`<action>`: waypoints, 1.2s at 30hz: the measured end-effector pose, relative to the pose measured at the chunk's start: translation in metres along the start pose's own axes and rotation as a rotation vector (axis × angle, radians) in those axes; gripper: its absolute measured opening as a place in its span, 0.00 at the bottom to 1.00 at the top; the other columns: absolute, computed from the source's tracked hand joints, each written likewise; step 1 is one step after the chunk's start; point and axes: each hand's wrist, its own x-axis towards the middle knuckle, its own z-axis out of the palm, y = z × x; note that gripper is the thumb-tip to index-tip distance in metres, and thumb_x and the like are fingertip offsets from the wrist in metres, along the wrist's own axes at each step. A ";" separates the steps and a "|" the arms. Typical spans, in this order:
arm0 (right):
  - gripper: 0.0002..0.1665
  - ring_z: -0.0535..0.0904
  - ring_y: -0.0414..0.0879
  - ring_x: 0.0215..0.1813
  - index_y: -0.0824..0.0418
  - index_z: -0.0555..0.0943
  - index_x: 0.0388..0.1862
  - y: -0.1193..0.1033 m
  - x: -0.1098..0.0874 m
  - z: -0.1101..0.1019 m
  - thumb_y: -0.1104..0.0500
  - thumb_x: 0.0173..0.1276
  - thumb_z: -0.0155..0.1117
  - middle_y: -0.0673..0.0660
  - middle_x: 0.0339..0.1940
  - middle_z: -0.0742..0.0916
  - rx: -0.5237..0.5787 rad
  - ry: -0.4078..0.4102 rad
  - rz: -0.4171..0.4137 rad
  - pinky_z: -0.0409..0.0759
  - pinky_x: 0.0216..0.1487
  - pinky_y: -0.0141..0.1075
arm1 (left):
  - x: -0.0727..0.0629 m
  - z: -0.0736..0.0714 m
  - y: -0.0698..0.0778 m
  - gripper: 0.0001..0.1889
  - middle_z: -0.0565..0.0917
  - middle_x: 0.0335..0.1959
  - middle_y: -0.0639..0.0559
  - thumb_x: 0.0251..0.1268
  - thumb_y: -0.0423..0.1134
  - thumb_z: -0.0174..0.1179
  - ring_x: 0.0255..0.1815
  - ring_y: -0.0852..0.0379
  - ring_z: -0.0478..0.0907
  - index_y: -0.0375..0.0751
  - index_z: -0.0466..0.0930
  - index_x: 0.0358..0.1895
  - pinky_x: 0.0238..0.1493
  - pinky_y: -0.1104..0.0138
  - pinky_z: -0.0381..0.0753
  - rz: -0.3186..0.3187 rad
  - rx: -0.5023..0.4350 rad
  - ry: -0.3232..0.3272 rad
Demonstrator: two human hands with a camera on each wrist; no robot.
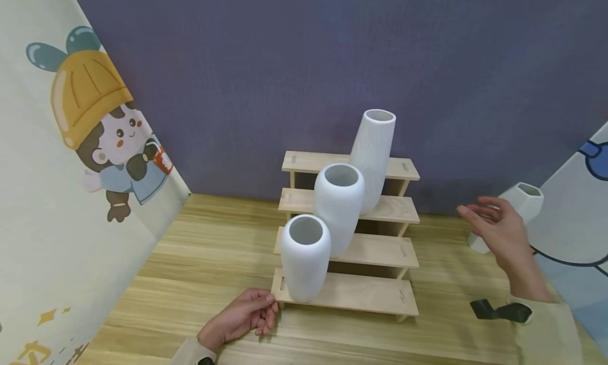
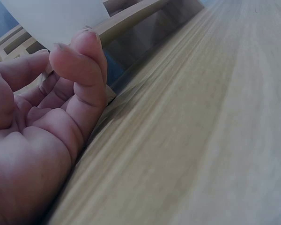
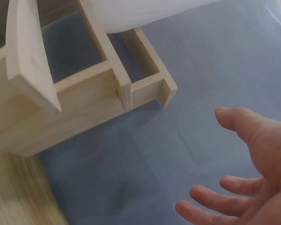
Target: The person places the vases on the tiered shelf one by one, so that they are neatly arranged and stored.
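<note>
A stepped wooden display stand (image 1: 370, 296) rises from the tabletop against the dark backdrop. Three white vases stand on it: a short vase (image 1: 305, 265) at the front left, a medium vase (image 1: 338, 212) behind it, and a tall tapered vase (image 1: 372, 159) further back. My left hand (image 1: 244, 315) pinches the front left corner of the lowest step, fingers curled; its exact contact is partly hidden in the left wrist view. My right hand (image 1: 501, 230) is raised to the right of the stand, fingers apart and holding nothing. Behind it is an angular white vase (image 1: 524, 202), partly covered.
Wood-grain tabletop (image 1: 190, 259) surrounds the stand. A dark blue backdrop (image 1: 237, 90) closes off the rear. Panels with cartoon prints flank both sides, including a figure in a yellow hat (image 1: 90, 90) on the left.
</note>
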 end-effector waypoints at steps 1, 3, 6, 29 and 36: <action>0.35 0.73 0.14 0.40 0.55 0.61 0.70 0.002 0.000 -0.001 0.47 0.72 0.64 0.23 0.38 0.75 0.003 0.000 0.005 0.78 0.35 0.16 | 0.000 0.000 0.000 0.19 0.86 0.30 0.59 0.84 0.36 0.34 0.28 0.67 0.82 0.42 0.79 0.44 0.26 0.78 0.79 0.001 0.002 0.000; 0.34 0.73 0.14 0.39 0.53 0.61 0.69 0.006 -0.001 -0.003 0.47 0.72 0.64 0.23 0.39 0.75 -0.002 0.003 0.015 0.78 0.35 0.17 | 0.000 0.000 0.000 0.19 0.86 0.30 0.59 0.84 0.36 0.34 0.28 0.67 0.82 0.42 0.79 0.44 0.25 0.78 0.78 -0.003 0.003 0.002; 0.34 0.72 0.14 0.39 0.53 0.61 0.69 0.012 -0.001 -0.006 0.46 0.72 0.64 0.23 0.38 0.74 -0.012 0.009 0.031 0.78 0.34 0.18 | 0.000 0.000 0.000 0.19 0.86 0.30 0.59 0.84 0.36 0.34 0.28 0.67 0.82 0.42 0.79 0.44 0.25 0.78 0.79 -0.006 0.003 0.002; 0.49 0.62 0.19 0.35 0.73 0.56 0.71 0.048 -0.003 -0.030 0.39 0.70 0.62 0.78 0.65 0.71 -0.177 0.058 0.216 0.78 0.27 0.23 | 0.000 0.001 0.002 0.18 0.86 0.30 0.59 0.84 0.37 0.35 0.28 0.67 0.82 0.42 0.79 0.43 0.26 0.78 0.78 -0.010 0.009 0.011; 0.51 0.62 0.16 0.33 0.76 0.53 0.73 0.059 -0.004 -0.035 0.39 0.72 0.59 0.83 0.69 0.66 -0.175 0.046 0.219 0.78 0.26 0.24 | 0.000 0.000 0.000 0.18 0.86 0.30 0.59 0.84 0.37 0.36 0.28 0.67 0.82 0.42 0.79 0.43 0.25 0.78 0.79 -0.003 0.003 0.009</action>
